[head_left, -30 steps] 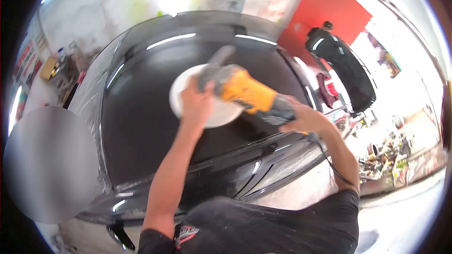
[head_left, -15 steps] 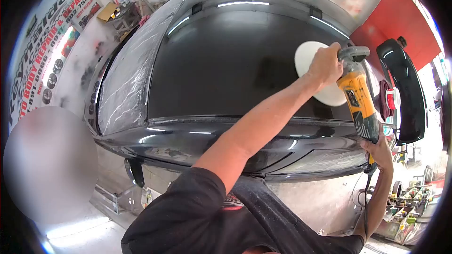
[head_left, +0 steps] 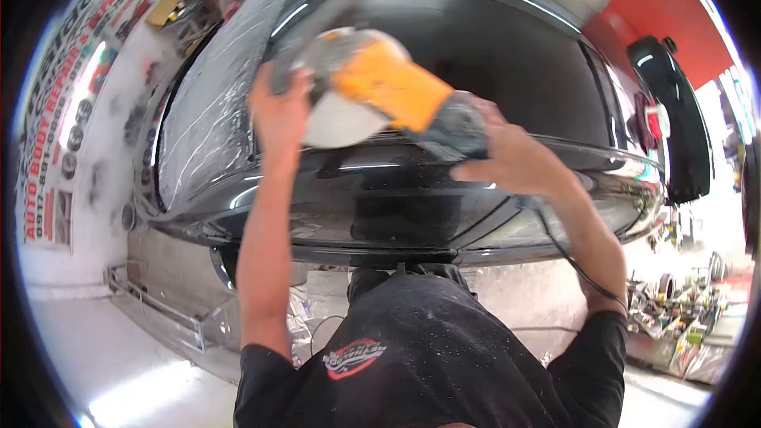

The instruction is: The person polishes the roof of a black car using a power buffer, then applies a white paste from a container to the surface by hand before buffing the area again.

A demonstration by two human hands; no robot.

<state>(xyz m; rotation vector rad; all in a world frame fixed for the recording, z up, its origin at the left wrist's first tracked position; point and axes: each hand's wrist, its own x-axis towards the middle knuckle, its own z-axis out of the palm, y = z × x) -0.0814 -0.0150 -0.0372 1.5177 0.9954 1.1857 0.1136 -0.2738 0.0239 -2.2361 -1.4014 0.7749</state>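
Note:
A yellow and black polisher [head_left: 396, 87] lies slantwise over the near edge of a black car's glossy roof [head_left: 491, 47], blurred by motion. My left hand [head_left: 277, 115] is wrapped round the dark front handle, at the left end of the tool. Its rear body is in the grip of my right hand [head_left: 515, 154], thumb underneath. Below the polisher's head shows a round white pad [head_left: 341, 123], overlapping the roof edge near the windshield. The power cord [head_left: 567, 254] trails from the rear end along my right forearm.
Clear plastic sheeting [head_left: 206, 103] covers the windshield on the left. A side mirror [head_left: 224, 265] sticks out below it. At right stand a black car panel [head_left: 678, 127] and a cluttered rack of tools [head_left: 674, 309]. A metal frame [head_left: 162, 305] is on the floor at left.
Both hands have swept the polisher left across the roof, from its right end toward the windshield side. The tool has turned from nearly upright to slantwise in view.

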